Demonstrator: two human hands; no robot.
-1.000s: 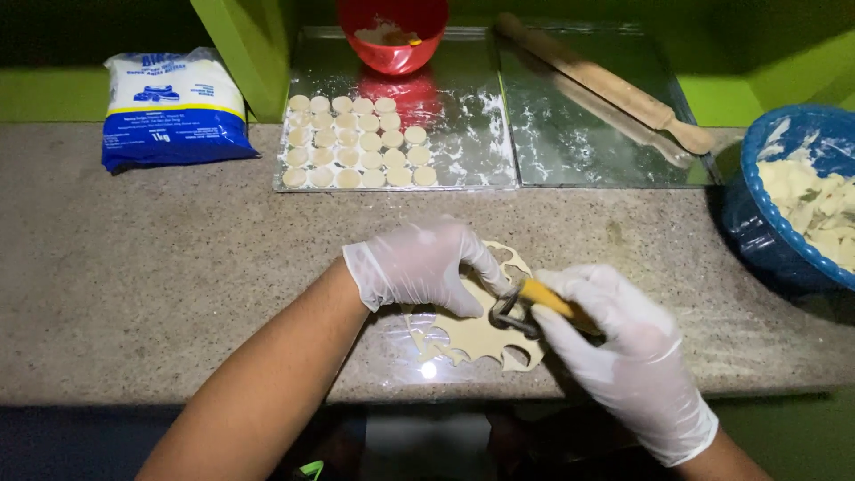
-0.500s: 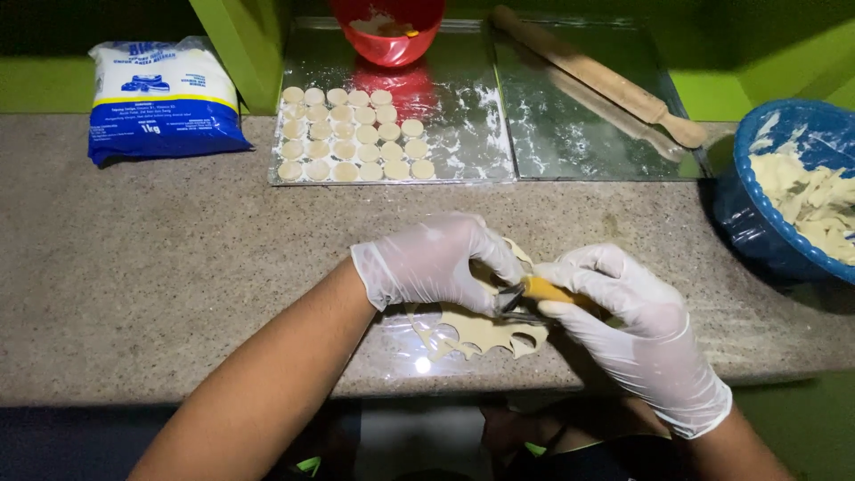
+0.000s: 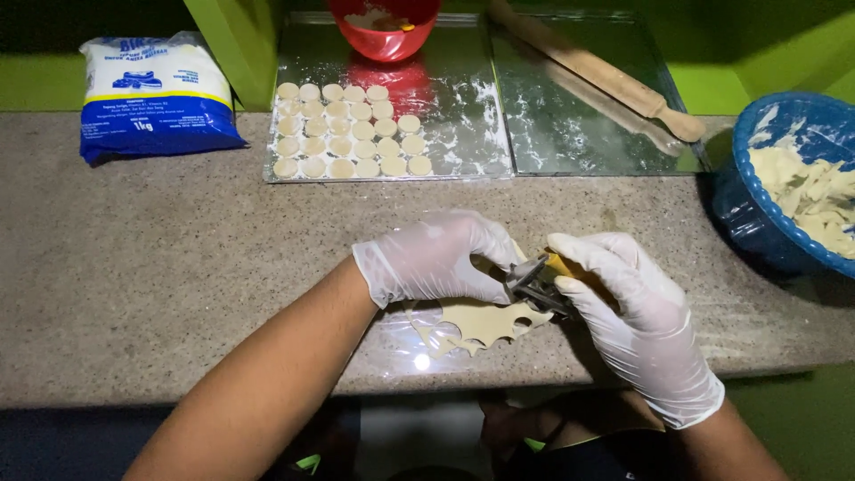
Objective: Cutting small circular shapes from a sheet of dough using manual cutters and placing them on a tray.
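While right hand (image 3: 637, 321) grips cutter (image 3: 534, 281), dough sheet (image 3: 481, 322) nears counter edge (image 3: 223, 392).

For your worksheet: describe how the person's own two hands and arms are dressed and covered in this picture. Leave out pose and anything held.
Both hands wear thin, translucent white disposable gloves, wrinkled and ending at the wrist: the left hand and the right hand. Each cuff is slightly loose at its edge. Above the gloves both forearms are bare, with no sleeves, watch or jewellery visible.
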